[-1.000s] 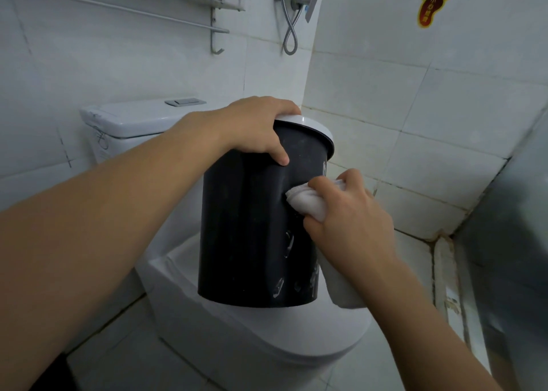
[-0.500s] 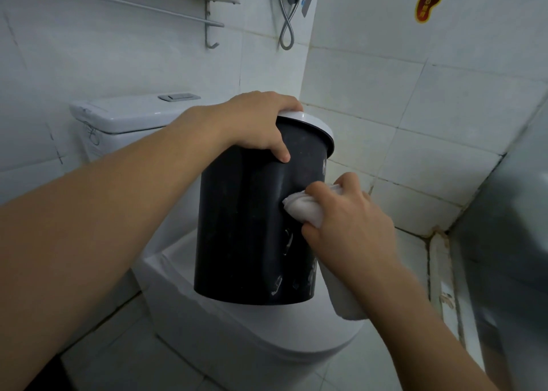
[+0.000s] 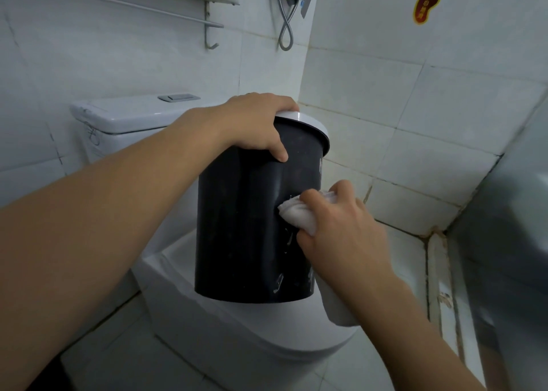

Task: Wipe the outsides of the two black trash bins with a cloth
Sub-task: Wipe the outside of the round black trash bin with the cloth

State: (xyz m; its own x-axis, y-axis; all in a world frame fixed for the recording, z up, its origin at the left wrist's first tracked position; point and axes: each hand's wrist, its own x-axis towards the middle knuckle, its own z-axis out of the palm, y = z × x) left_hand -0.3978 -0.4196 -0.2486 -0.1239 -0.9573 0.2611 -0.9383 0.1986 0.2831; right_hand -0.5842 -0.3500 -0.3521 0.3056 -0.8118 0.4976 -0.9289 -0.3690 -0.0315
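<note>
One black trash bin (image 3: 240, 227) with a white rim stands on the closed toilet lid (image 3: 261, 328), tilted a little to the right. My left hand (image 3: 255, 123) grips its rim from above, thumb down on the black wall. My right hand (image 3: 341, 233) holds a bunched white cloth (image 3: 295, 212) and presses it against the bin's right side at about mid height. A loose end of the cloth hangs down under my wrist. Pale streaks mark the lower wall of the bin. No second bin is in view.
The white toilet cistern (image 3: 130, 115) stands behind the bin against the tiled wall. A metal towel rack (image 3: 178, 8) and a shower hose (image 3: 286, 14) hang above. A grey fixture (image 3: 510, 242) crowds the right side, with a raised floor sill (image 3: 439, 290) beside it.
My right hand has slid the cloth slightly down the bin's right side. My left hand keeps its grip on the rim. The camera has shifted a little.
</note>
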